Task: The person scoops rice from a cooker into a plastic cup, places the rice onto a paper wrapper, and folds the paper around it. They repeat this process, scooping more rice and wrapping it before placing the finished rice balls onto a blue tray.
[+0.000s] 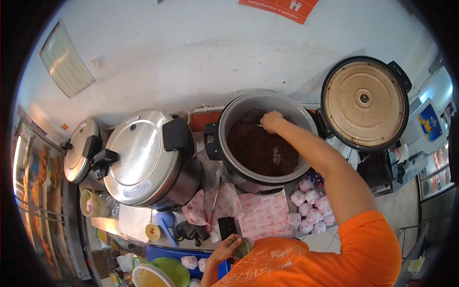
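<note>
My right hand [271,122] reaches over the far side of an open rice cooker [308,122], its fingers closed. A small pale tip shows beside them, but I cannot make out what it belongs to. Dark brown food [258,150] lies in the cooker, with a paler patch near the front. Close to my body, my left hand [227,247] is curled around a greenish, see-through cup [243,248]. A black phone [227,227] lies just beyond that hand on printed wrapping paper [265,215].
The cooker's raised lid [363,103] stands at right. Two closed cookers, one large [138,153], stand left. Wrapped bundles [313,208] are piled at the front right. A blue ladle [166,225], a red-handled utensil [213,205] and a white bucket [148,275] are nearby.
</note>
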{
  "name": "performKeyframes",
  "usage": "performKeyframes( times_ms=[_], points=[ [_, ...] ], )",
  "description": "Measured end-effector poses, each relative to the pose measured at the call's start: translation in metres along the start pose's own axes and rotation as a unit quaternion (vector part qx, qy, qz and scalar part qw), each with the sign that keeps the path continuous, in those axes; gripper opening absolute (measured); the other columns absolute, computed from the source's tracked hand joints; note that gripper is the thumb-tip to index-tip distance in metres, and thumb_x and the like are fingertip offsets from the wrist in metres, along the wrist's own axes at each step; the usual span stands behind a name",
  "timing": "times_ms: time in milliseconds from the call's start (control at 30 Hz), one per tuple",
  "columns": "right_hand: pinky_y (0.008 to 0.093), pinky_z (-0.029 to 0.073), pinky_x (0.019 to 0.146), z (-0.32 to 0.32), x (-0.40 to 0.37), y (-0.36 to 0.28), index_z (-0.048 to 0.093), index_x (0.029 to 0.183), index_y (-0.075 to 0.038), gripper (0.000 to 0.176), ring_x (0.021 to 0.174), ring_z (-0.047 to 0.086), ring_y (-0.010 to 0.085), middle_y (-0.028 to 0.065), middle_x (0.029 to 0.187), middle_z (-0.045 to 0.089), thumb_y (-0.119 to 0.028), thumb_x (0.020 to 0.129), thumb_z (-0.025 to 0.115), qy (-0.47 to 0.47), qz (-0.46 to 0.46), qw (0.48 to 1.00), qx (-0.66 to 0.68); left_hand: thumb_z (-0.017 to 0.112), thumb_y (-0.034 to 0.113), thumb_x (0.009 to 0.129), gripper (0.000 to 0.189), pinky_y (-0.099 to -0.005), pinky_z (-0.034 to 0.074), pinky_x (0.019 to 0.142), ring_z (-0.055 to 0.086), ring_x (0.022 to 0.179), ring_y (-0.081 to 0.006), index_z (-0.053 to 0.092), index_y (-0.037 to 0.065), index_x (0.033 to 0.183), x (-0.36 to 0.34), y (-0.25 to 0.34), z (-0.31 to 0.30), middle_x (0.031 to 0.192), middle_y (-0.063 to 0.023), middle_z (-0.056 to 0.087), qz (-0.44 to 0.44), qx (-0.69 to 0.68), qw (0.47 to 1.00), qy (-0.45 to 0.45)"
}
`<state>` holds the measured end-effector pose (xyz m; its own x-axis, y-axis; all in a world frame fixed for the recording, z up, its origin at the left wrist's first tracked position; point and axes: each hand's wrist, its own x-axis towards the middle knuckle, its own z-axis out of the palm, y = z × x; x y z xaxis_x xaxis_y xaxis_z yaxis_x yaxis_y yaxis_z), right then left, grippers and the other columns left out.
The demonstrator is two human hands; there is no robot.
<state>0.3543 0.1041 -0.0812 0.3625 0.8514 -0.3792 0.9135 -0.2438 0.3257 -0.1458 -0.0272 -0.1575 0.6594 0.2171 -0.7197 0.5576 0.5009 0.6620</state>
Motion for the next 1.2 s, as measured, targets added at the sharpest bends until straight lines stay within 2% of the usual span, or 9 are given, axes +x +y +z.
performKeyframes(
  times_ms=[133, 267, 400, 433, 500, 567, 867, 1033, 1200],
  points=[
    [0.0420, 0.055, 0.087, -0.009, -0.050, -0.008, 0.076, 0.103, -0.007, 0.022, 0.104, 0.070, 0.0308, 0.0151, 0.106, 0.074, -0.017, 0.084, 0.068, -0.033, -0.080, 0.996, 0.001, 0.052, 0.040, 0.102, 0.038, -0.0303, 0.043, 0.091, 0.055, 0.099, -0.0142, 0.062, 0.005, 0.113, -0.007, 0.046, -0.021, 0.102, -0.0023, 0.061, 0.186, 0.035, 0.981, 0.039],
    [0.0421, 0.056, 0.085, -0.009, -0.107, -0.019, 0.076, 0.103, -0.007, 0.023, 0.102, 0.071, 0.0306, 0.0148, 0.107, 0.073, -0.018, 0.085, 0.068, -0.065, -0.124, 0.989, 0.039, 0.041, 0.053, 0.098, 0.057, -0.0299, 0.043, 0.088, 0.056, 0.096, -0.0154, 0.061, 0.003, 0.114, -0.037, 0.188, -0.012, 0.101, -0.0060, 0.061, 0.346, 0.074, 0.928, 0.113],
    [0.0420, 0.056, 0.081, -0.019, -0.169, -0.013, 0.076, 0.101, -0.009, 0.020, 0.098, 0.071, 0.0313, 0.0157, 0.103, 0.073, -0.018, 0.087, 0.065, 0.003, -0.033, 0.990, 0.135, 0.038, 0.035, 0.102, 0.044, -0.0387, 0.045, 0.094, 0.062, 0.105, -0.0259, 0.056, 0.000, 0.119, -0.021, 0.311, 0.012, 0.115, -0.0147, 0.064, 0.476, 0.242, 0.840, 0.094],
    [0.0423, 0.056, 0.080, -0.037, -0.199, -0.009, 0.075, 0.103, -0.009, 0.020, 0.096, 0.071, 0.0321, 0.0167, 0.102, 0.073, -0.017, 0.088, 0.063, 0.018, 0.013, 0.982, 0.188, 0.039, 0.036, 0.102, 0.043, -0.0427, 0.046, 0.094, 0.063, 0.106, -0.0325, 0.055, 0.000, 0.121, 0.001, 0.346, 0.024, 0.117, -0.0170, 0.064, 0.462, 0.346, 0.808, 0.119],
    [0.0458, 0.054, 0.073, -0.029, -0.280, 0.009, 0.071, 0.110, -0.009, 0.024, 0.088, 0.070, 0.0352, 0.0189, 0.097, 0.070, -0.016, 0.090, 0.063, 0.273, 0.065, 0.893, 0.351, 0.045, 0.042, 0.101, 0.047, -0.0526, 0.049, 0.090, 0.060, 0.105, -0.0484, 0.052, 0.004, 0.127, 0.073, 0.381, 0.039, 0.119, -0.0252, 0.060, 0.469, 0.496, 0.711, 0.170],
    [0.0440, 0.051, 0.067, -0.003, -0.321, 0.018, 0.067, 0.116, -0.007, 0.026, 0.077, 0.069, 0.0331, 0.0190, 0.089, 0.067, -0.016, 0.092, 0.062, 0.365, 0.055, 0.821, 0.435, 0.047, 0.043, 0.100, 0.044, -0.0511, 0.048, 0.092, 0.060, 0.108, -0.0468, 0.053, 0.007, 0.125, 0.123, 0.394, 0.060, 0.120, -0.0275, 0.057, 0.405, 0.608, 0.651, 0.208],
    [0.0268, 0.037, 0.055, 0.127, -0.458, -0.022, 0.067, 0.109, 0.000, 0.019, 0.062, 0.044, 0.0085, 0.0027, 0.066, 0.051, -0.013, 0.096, 0.062, 0.174, 0.203, 0.687, 0.675, 0.049, 0.044, 0.097, 0.046, -0.0492, 0.055, 0.084, 0.068, 0.098, -0.0433, 0.057, 0.012, 0.129, 0.305, 0.359, 0.072, 0.128, -0.0229, 0.058, 0.321, 0.848, 0.421, -0.005],
    [0.0237, 0.033, 0.055, 0.156, -0.473, -0.046, 0.067, 0.105, 0.002, 0.018, 0.063, 0.039, 0.0043, -0.0045, 0.067, 0.048, -0.012, 0.098, 0.059, 0.134, 0.248, 0.564, 0.777, 0.048, 0.044, 0.099, 0.045, -0.0506, 0.052, 0.091, 0.064, 0.106, -0.0420, 0.058, 0.013, 0.130, 0.305, 0.311, 0.092, 0.134, -0.0217, 0.055, 0.225, 0.845, 0.455, -0.170],
    [0.0238, 0.032, 0.054, 0.143, -0.452, -0.021, 0.067, 0.115, 0.001, 0.023, 0.064, 0.037, 0.0047, -0.0048, 0.069, 0.046, -0.011, 0.098, 0.059, 0.164, 0.221, 0.609, 0.744, 0.051, 0.041, 0.098, 0.045, -0.0494, 0.051, 0.094, 0.059, 0.116, -0.0388, 0.058, 0.010, 0.130, 0.258, 0.324, 0.100, 0.137, -0.0191, 0.052, 0.275, 0.865, 0.414, -0.065]
  ],
)
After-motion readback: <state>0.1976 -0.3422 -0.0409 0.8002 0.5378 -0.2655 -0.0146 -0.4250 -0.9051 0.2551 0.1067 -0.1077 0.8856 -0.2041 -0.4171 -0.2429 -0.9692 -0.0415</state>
